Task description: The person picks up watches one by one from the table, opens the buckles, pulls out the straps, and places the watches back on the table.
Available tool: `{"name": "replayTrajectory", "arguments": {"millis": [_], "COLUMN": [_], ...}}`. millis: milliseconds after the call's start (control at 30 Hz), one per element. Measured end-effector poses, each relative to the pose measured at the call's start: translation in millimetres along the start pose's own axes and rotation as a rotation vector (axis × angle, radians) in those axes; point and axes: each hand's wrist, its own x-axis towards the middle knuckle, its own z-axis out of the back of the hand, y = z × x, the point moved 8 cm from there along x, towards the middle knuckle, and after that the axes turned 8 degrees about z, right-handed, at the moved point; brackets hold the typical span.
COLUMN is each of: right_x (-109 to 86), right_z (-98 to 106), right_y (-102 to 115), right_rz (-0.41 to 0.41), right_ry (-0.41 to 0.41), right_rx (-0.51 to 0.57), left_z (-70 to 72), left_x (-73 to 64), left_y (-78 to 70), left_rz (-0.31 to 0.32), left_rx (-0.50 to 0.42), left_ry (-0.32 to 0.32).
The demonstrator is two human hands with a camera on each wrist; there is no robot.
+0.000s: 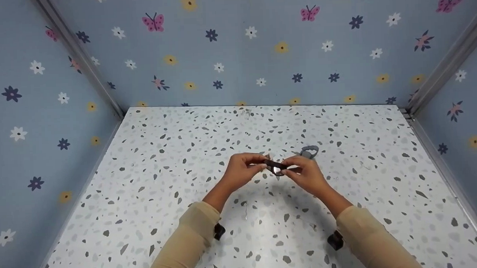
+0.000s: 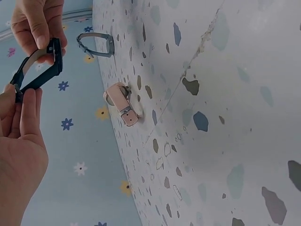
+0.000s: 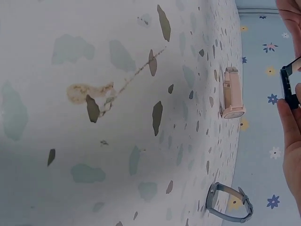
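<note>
Both hands hold a dark wristwatch [image 1: 276, 164] up off the table, one at each side of it. The left hand [image 1: 243, 171] pinches one part between thumb and fingers. On the opposite side, the right hand [image 1: 306, 175] pinches the other part. The left wrist view shows the dark wristwatch [image 2: 48, 74] as a loop with its strap bent round. A grey-blue watch [image 1: 310, 150] lies on the table just beyond the right hand. A pink watch [image 2: 121, 101] lies near it in the left wrist view; the hands mostly hide it in the head view.
The speckled white table [image 1: 163, 152] meets a flower-patterned blue wall [image 1: 243, 42] at the back, with more panels at both sides. Dark devices sit at both wrists, one beside the left sleeve [image 1: 182, 239].
</note>
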Motion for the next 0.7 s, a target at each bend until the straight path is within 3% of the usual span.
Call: {"name": "replayTrajectory", "arguments": {"millis": [200, 400, 700], "right_x": [0.2, 1.5, 0.5], "right_z": [-3, -4, -2], "right_y": [4, 10, 5], "right_rz": [0.022, 0.053, 0.011], "right_ry": [-0.014, 0.002, 0.021], "right_rx": [-0.021, -0.077, -0.080], "left_z": [0.1, -2.2, -2.6], "left_x": [-0.1, -2.4, -2.1], "left_y": [1.3, -6.6, -9.1], "left_rz": [0.018, -0.035, -0.059], "left_rx": [0.000, 0.070, 0.078], "left_ry": [0.007, 0.013, -0.003]}}
